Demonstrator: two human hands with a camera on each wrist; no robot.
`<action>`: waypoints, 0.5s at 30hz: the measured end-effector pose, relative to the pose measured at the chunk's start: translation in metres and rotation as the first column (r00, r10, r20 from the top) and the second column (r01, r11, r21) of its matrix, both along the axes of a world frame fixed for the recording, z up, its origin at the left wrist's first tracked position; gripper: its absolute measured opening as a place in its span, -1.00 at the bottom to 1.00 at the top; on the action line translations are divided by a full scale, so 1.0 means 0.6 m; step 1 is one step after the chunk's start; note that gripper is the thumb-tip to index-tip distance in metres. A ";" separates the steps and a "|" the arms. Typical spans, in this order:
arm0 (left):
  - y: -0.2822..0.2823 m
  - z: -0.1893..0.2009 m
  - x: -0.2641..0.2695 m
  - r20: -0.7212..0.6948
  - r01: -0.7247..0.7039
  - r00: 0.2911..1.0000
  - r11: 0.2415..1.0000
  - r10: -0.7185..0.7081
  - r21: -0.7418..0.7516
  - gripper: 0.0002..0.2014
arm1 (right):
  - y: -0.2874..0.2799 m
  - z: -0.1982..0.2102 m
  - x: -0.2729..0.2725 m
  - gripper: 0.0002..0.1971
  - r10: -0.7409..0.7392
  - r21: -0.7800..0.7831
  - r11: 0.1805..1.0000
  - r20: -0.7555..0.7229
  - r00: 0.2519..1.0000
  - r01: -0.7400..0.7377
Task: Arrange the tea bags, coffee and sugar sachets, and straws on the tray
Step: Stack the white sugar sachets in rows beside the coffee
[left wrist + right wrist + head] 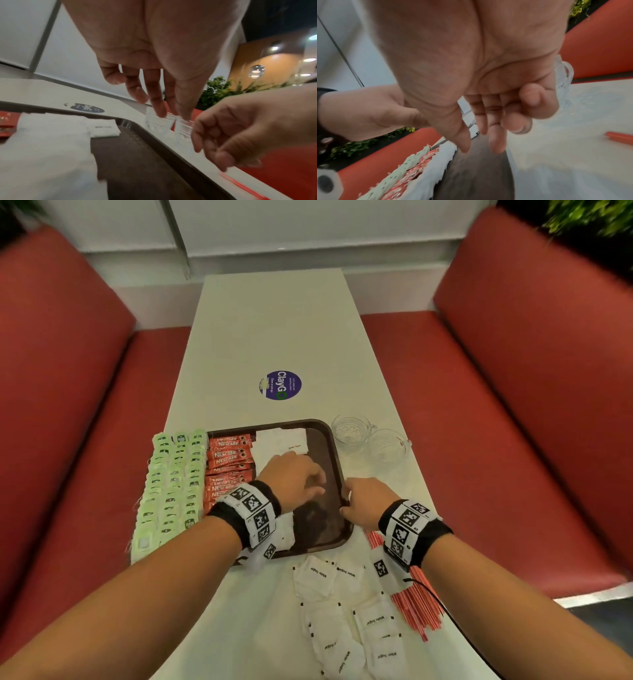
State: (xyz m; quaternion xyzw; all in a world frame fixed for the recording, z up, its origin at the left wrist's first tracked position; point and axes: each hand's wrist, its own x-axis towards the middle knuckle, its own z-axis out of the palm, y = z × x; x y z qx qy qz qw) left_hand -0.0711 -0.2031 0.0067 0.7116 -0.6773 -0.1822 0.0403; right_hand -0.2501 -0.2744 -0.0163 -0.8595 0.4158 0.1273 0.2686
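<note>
Sugar was the step in hand. The left hand (294, 479) hovered, fingers loose and empty, over the tray (337, 460) at frame centre; the right hand (361, 501), loosely curled and empty, rested at its edge. Next: gather the loose sugar sachets (346, 611) and straws (416, 607) at lower right of the counter (274, 330).

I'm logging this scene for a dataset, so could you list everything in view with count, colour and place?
tray: one, dark brown, near end of table
tea bags: many, pale green, rows along the tray's left edge
coffee sachets: many, red, on tray
sugar sachets: many, white, some on tray, a loose heap before it
straws: bundle, red, right of heap
glass cups: two, clear, right of tray
sticker: one, blue, mid-table
table: one, white
left hand: over tray, empty
right hand: at tray's right rim
</note>
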 end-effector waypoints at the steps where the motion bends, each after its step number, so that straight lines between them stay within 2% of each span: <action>1: 0.018 -0.002 -0.015 0.008 0.056 0.998 0.998 -0.056 0.036 -0.79 | 0.011 0.002 -0.006 -0.76 0.035 0.005 0.999 -0.015 0.999 -0.035; 4: 0.063 -0.022 -0.053 0.080 0.204 0.973 0.971 -0.215 0.126 -0.78 | 0.044 0.003 -0.023 -0.76 0.100 0.021 0.995 -0.071 0.992 -0.099; 10: 0.118 -0.058 -0.088 0.108 0.317 0.934 0.929 -0.341 0.193 -0.60 | 0.097 -0.016 -0.044 -0.46 0.148 -0.015 0.988 -0.215 0.965 -0.155; 15: 0.133 -0.067 -0.105 0.163 0.306 0.925 0.926 -0.344 0.221 -0.52 | 0.119 -0.028 -0.043 -0.55 0.173 -0.071 0.978 -0.245 0.954 -0.195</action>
